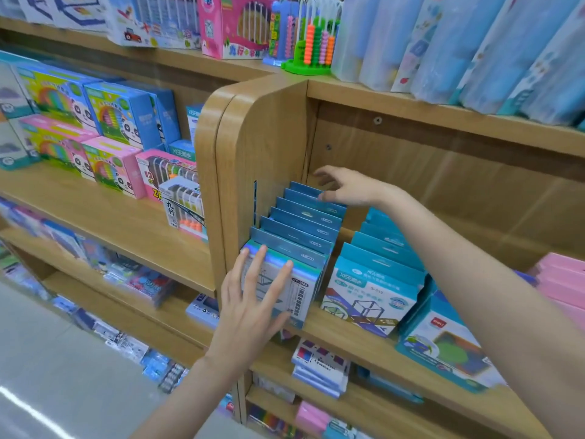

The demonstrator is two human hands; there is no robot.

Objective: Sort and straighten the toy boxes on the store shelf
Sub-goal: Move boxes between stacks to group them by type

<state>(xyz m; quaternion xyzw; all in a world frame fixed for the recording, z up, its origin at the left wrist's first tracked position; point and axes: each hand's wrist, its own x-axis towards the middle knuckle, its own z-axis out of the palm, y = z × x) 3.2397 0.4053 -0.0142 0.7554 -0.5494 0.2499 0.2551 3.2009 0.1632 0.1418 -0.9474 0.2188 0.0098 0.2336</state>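
Note:
A row of several dark blue toy boxes (304,229) stands one behind another on the wooden shelf (357,340), tight against the divider panel. My left hand (253,299) lies flat with straight fingers against the face of the front box (297,296). My right hand (345,185) reaches over the back of the row, its fingers spread and loosely bent, the thumb touching the top edge of a rear box. A second row of teal boxes (373,280) stands just to the right, under my right forearm.
The rounded wooden divider (253,147) bounds the row on the left. Panda boxes (95,122) fill the left shelf. A teal Deli box (443,343) and pink boxes (560,280) sit at the right. An abacus toy (313,45) stands on the upper shelf.

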